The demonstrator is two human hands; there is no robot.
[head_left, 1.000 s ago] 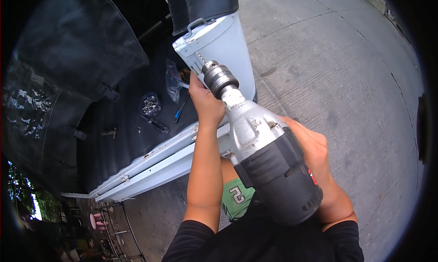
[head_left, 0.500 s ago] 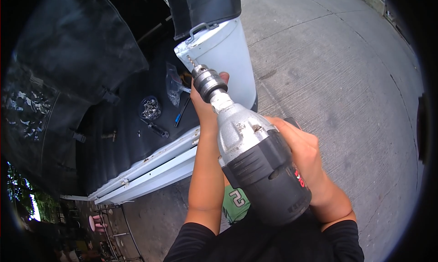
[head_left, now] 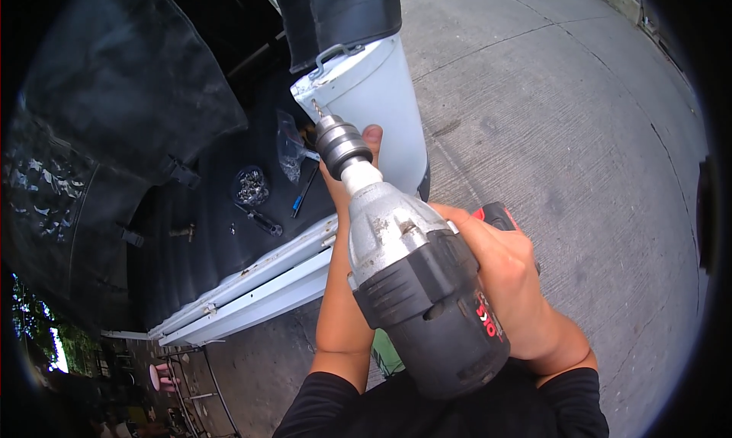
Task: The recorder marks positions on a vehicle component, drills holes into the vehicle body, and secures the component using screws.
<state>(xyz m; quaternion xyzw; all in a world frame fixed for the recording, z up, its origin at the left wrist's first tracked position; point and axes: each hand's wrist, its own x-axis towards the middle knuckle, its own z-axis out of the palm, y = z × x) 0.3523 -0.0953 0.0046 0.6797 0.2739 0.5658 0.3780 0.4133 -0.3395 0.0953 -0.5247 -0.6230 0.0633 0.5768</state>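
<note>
My right hand is wrapped around the grip of a black and silver cordless drill, with part of the red and black base showing beyond it. The chuck carries a thin twist bit, whose tip meets the upper left edge of a white metal panel. Behind the chuck is my left hand. Its thumb stands up against the panel, and the other fingers are hidden, so its hold cannot be made out.
A metal loop handle sits atop the panel under a black cover. On the black bed lie a tub of small metal fasteners, a clear plastic bag, a blue-and-black pen-like tool and a ratchet-like tool. A white rail borders it.
The drill's body and chuck have swung slightly left, while the bit tip stays at the same spot on the panel. More of the drill's red base shows beside my right hand.
</note>
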